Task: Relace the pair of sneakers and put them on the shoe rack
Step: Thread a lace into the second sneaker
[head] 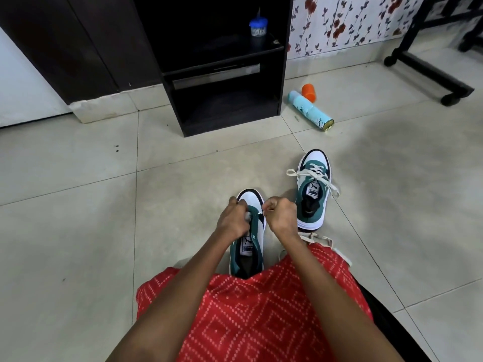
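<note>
The person wore a loose red fabric garment [261,309], printed all over with small white dots set in nested diamonds and criss-cross lines. Along its right edge I could see a strip of plain black cloth [379,309]. Both forearms were bare from the lower edge of view down to the left grip [232,218] and the right grip [281,218].
</note>
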